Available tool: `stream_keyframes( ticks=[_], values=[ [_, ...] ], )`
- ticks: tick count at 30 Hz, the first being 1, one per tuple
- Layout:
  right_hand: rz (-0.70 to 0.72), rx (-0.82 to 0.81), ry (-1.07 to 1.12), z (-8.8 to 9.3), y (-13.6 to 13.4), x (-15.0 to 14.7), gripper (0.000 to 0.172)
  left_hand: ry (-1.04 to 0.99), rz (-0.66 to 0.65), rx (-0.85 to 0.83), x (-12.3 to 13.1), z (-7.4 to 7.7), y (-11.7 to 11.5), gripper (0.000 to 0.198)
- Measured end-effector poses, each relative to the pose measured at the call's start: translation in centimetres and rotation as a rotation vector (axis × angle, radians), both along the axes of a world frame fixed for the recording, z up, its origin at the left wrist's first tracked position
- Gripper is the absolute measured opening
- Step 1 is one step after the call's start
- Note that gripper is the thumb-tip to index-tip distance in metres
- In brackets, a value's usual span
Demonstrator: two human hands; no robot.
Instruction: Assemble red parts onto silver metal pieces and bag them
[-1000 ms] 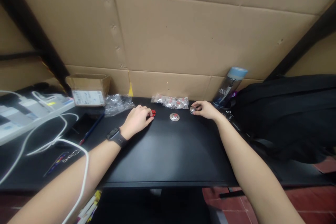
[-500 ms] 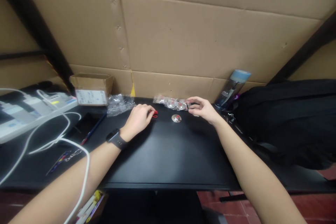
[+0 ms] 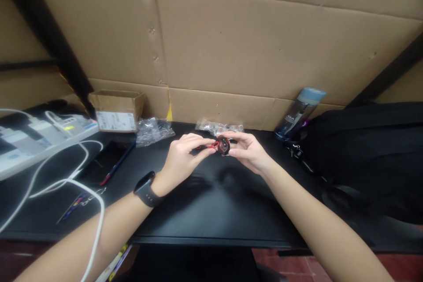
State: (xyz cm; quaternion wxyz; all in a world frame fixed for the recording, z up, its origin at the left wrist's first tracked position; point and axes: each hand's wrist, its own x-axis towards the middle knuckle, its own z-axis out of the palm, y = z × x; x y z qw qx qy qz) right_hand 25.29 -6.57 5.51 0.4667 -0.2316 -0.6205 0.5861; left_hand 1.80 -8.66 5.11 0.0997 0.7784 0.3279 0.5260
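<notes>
My left hand, a dark watch on its wrist, pinches a thin red cord between thumb and fingertips. Facing it, my right hand grips a small round disc by its edge. The disc is dark with red around it and a shiny centre. The cord's looped end meets or overlaps the disc's left side; whether it is threaded through I cannot tell. Both hands are held above the black table. Behind them lies a row of clear plastic packets, partly hidden by my fingers.
Crumpled clear plastic and an open cardboard box lie at the back left. A power strip with white cables is further left, near a dark phone-like slab. On the right are a bottle and a black bag.
My right hand has moved left from the packets and now holds the dark disc. My left hand has brought the red cord right to meet it. The silvery disc on the table is now hidden or lifted.
</notes>
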Motion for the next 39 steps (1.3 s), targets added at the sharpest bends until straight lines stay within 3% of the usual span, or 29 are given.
stream_keyframes(
  ticks=[5, 13, 20, 26, 30, 35, 39],
  values=[
    [0.005, -0.026, -0.005, -0.2, -0.5, -0.8, 0.043, 0.066, -0.013, 0.066, -0.1, -0.2, 0.4, 0.015],
    [0.003, -0.066, 0.046, -0.2, -1.0, -1.6, 0.044, 0.216, 0.107, 0.277, -0.1, -0.3, 0.7, 0.011],
    [-0.017, -0.057, 0.01, -0.4, -1.1, -1.7, 0.046, 0.318, 0.171, 0.296, -0.2, -0.3, 0.6, 0.009],
    [-0.092, 0.007, -0.053, -0.4, -1.3, -2.1, 0.048, 0.313, 0.178, 0.193, 0.1, 0.0, 0.2, 0.013],
    [-0.141, 0.09, -0.103, -0.2, -1.8, -2.5, 0.051, 0.262, 0.171, -0.026, 0.7, 0.0, -0.1, 0.014],
    [-0.28, 0.365, -0.232, -0.4, -2.2, -2.9, 0.052, 0.19, 0.126, -0.219, 1.1, -0.6, -0.1, 0.012],
    [-0.387, 0.651, -0.368, -0.5, -2.2, -2.9, 0.051, 0.071, 0.02, -0.387, 1.0, -1.0, 0.4, 0.015]
  ],
)
